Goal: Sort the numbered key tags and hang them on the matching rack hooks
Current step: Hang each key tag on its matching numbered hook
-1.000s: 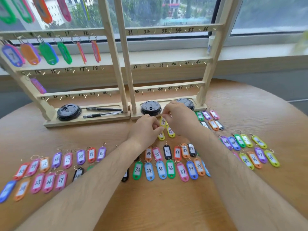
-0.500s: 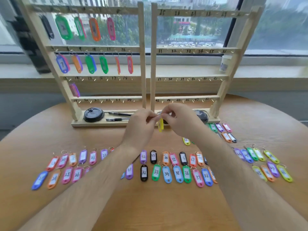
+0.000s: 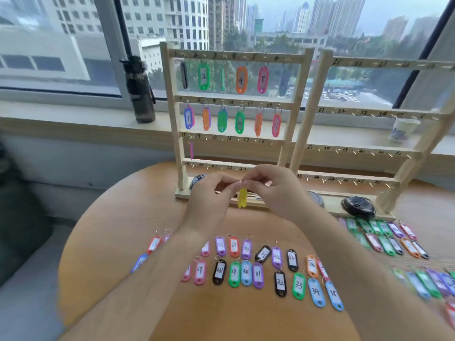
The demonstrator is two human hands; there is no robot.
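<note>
- A round wooden surface [image 3: 118, 242] sits by a window sill, with tower blocks outside.
- Your left hand [image 3: 211, 195] and right hand [image 3: 278, 190] meet above the surface, fingertips curled in. Both pinch the small ring at the top of a yellow tag [image 3: 242, 198].
- The yellow tag hangs edge-on between your hands, in front of the base of the left rack [image 3: 172, 119].
- That rack's top two rows carry tags, and one pink tag [image 3: 191, 150] hangs below them.
- The right rack [image 3: 302, 129] stands just beside it.
- The loose tags [image 3: 246, 271] lie in rows under your forearms.
</note>
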